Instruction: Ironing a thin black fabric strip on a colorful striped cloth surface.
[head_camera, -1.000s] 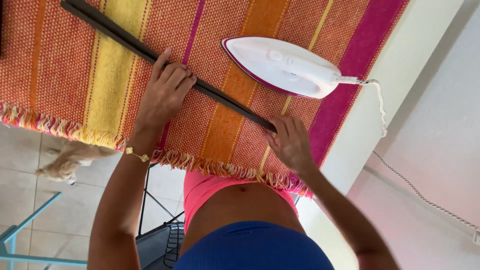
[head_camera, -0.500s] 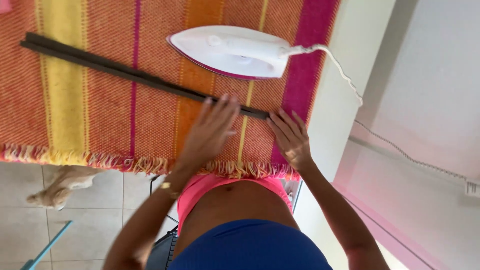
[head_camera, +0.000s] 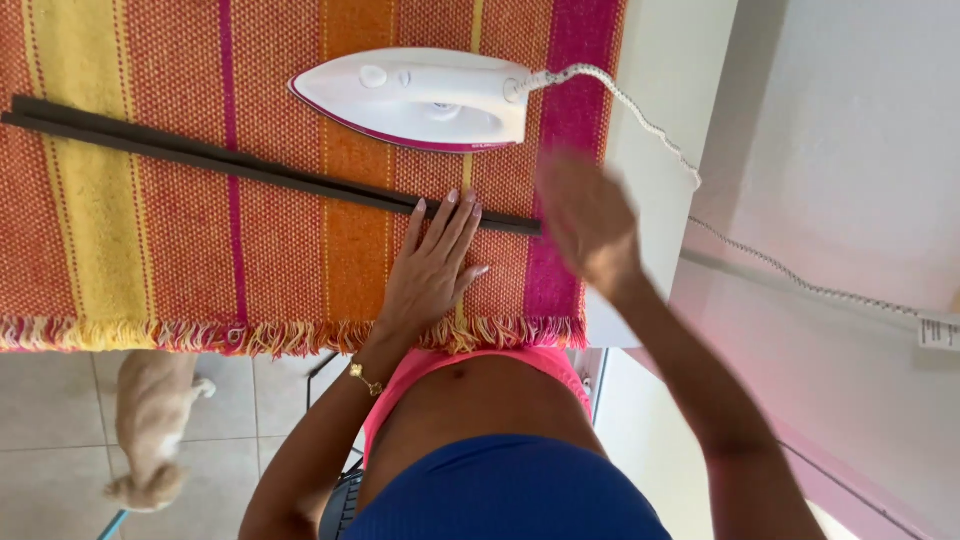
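While left hand (head_camera: 432, 270) lies flat, fingers spread, long dark strip (head_camera: 250, 165), right hand (head_camera: 588, 222) blurred, fingers unclear

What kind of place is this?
Likely a home, at an ironing spot: a white iron with its cord lies on a striped fringed cloth, the floor is tiled, and a small pet stands below. The left hand rests flat on the cloth.

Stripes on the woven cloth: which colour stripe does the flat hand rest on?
The left hand lies flat on the wide orange stripe of the woven striped cloth, between the broad yellow stripe and the magenta stripe by the cloth's edge.
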